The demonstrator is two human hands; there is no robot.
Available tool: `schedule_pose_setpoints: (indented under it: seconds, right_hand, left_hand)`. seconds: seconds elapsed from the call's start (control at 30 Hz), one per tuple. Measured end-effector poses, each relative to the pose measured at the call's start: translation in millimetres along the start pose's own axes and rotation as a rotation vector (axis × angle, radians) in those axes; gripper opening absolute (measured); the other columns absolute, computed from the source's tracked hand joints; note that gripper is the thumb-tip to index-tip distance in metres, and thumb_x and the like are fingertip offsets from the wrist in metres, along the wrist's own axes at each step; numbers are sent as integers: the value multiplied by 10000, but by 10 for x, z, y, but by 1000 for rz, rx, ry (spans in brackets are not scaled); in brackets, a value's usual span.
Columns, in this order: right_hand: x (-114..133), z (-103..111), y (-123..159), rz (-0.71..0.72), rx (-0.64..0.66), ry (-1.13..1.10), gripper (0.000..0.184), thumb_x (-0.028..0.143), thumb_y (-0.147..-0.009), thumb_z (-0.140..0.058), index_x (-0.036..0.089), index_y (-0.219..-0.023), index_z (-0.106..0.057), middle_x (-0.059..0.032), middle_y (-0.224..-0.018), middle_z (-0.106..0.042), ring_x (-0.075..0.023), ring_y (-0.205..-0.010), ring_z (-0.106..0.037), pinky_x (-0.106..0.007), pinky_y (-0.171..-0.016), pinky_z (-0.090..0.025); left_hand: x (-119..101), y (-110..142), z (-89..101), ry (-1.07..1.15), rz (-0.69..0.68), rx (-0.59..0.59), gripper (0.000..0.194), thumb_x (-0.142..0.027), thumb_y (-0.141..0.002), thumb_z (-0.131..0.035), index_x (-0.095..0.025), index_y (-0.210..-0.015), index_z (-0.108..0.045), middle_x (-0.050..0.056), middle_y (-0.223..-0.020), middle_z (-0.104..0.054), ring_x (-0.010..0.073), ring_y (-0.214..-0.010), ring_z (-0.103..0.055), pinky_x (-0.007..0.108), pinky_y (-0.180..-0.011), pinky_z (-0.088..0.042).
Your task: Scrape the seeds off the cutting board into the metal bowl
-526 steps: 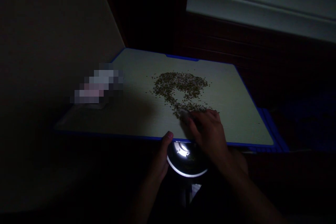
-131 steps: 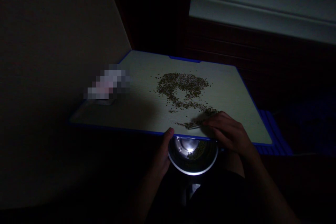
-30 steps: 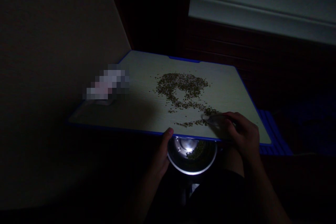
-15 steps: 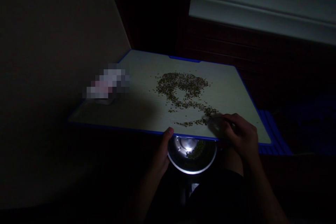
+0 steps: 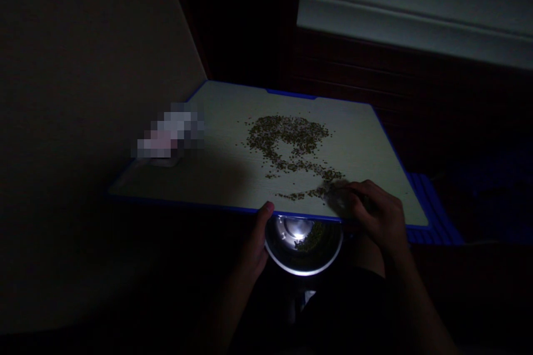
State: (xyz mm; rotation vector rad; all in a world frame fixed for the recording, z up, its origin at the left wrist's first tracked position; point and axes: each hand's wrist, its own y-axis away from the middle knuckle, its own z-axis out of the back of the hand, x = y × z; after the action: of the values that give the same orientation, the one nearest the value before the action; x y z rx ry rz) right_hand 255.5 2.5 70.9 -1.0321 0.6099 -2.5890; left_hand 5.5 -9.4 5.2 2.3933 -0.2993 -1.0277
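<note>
Small greenish-brown beans (image 5: 287,136) are spread over a pale blue-edged board (image 5: 216,122), thinning into a trail toward its near edge. Just under that edge a shiny metal bowl (image 5: 303,273) holds more beans on its right side. My left hand (image 5: 259,238) is closed at the bowl's left side, its thumb up against the board's edge; its other fingers are mostly hidden. On the board's near right part, my right hand (image 5: 378,213) pinches a thin, spoon-like utensil (image 5: 333,186) whose tip is beside the end of the bean trail. Dim light blurs the tip.
A blurred-out pale object (image 5: 166,130) stands on the board's left end. A plain wall (image 5: 91,77) rises at left, with dark wood (image 5: 341,58) behind the board. Blue ribbed material (image 5: 433,205) lies at the right, and my legs are below.
Almost nothing differs. My right hand has shifted very slightly left with the utensil, and the whole view has drifted a little; the beans look the same.
</note>
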Motion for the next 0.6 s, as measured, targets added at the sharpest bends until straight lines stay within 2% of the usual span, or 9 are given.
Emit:
schedule_pose_setpoints:
  seconds: [0.3,0.6]
  right_hand:
    - [-16,-21,39,-2,26,-13,183,291,-953,-660,248,-1091,-772,-39,-1009,-828,-201,-869,-784,-319,-774,-612]
    - [8,11,24,46,129,-54,184,270,-958,-656,239,-1104,-764,-48,-1005,-833,-202,-876,-797,-316,-775,-633]
  left_hand:
    - [-17,17,-16,-2,35,16,516,-474,-879,-785,-147,-1272,-720,147,-1388,-724,340,-1392,-600,450,-1208,-442]
    - [15,-7,21,-5,34,21,593,-488,-866,-793,-162,-1351,-690,132,-1367,-738,336,-1384,-608,455,-1205,-450]
